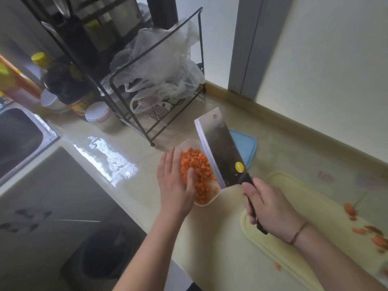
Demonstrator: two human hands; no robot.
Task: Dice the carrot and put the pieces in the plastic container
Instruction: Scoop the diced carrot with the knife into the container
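Pale yellow plastic cutting board (273,238) lies nearest on the glossy table (130,192), orange carrot scraps (378,240) at its right edge. My right hand (270,208) grips the black-handled steel cleaver (220,152), tilted over the clear plastic container (212,199). My left hand (176,181), fingers flat, presses the diced carrot (199,173) inside. Beyond: blue lid (245,145), black wire rack (159,80).

Broad steel cleaver (218,150) in my right hand (270,208): polished metal, reflective, with a black handle. Translucent plastic container (206,201): smooth, milky. Diced orange carrot (199,171): matt, moist-looking. Pale yellow plastic cutting board (273,259): matt. Cream worktop (117,160): glossy, mirror-like glare. Blue plastic lid (245,145): smooth. Black wire rack (134,80): thin metal rods.
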